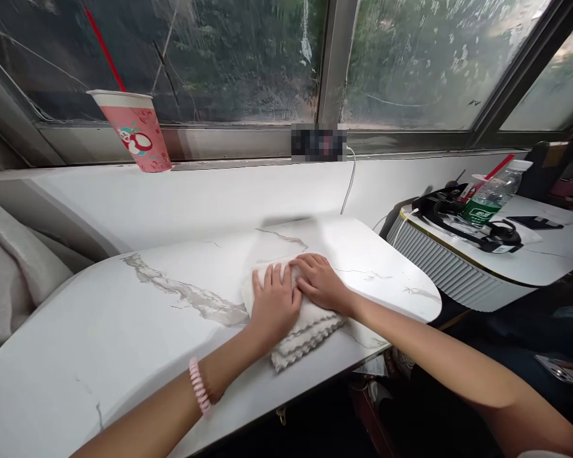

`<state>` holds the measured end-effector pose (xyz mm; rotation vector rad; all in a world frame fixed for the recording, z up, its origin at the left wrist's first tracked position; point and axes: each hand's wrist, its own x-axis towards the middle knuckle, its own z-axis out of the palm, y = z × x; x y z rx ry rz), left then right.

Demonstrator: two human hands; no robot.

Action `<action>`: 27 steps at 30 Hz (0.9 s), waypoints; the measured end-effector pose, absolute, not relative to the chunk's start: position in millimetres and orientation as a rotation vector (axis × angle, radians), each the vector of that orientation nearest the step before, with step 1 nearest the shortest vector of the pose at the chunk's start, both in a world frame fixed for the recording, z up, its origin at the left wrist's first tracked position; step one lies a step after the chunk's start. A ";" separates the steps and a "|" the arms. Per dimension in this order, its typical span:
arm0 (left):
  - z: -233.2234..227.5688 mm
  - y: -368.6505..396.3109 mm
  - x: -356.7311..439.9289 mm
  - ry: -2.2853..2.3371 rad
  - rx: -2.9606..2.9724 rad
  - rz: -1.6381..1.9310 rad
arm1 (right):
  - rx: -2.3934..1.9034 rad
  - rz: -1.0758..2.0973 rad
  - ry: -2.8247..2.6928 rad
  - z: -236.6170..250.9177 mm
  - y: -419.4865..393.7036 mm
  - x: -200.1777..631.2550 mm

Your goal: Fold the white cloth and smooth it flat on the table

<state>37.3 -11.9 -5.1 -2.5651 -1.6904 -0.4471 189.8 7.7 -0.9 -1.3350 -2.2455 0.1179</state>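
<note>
A folded white cloth (310, 321) with scalloped edges lies on the white marble-patterned tabletop (172, 343). My left hand (275, 305) rests flat on the cloth, fingers stretched out and a little apart. Beside it my right hand (322, 283) presses on the cloth's far right part, its fingers extended close to the left hand's fingertips. Neither hand is wrapped round the cloth; both lie on top of it. Around my left wrist sits a pink coiled band (199, 386).
A pink paper cup (141, 137) with a red straw stands on the window ledge. A white cable (351, 181) hangs near the wall. On the right, a ribbed side table (477, 270) bears a bottle (494, 194), black headphones (499, 235) and a phone (535, 222). Grey upholstery (14, 267) borders the left.
</note>
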 end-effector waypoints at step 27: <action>-6.4 170.6 42.7 -1.838 -2.401 -0.523 | -1.454 0.233 -2.080 -5.1 203.6 178.3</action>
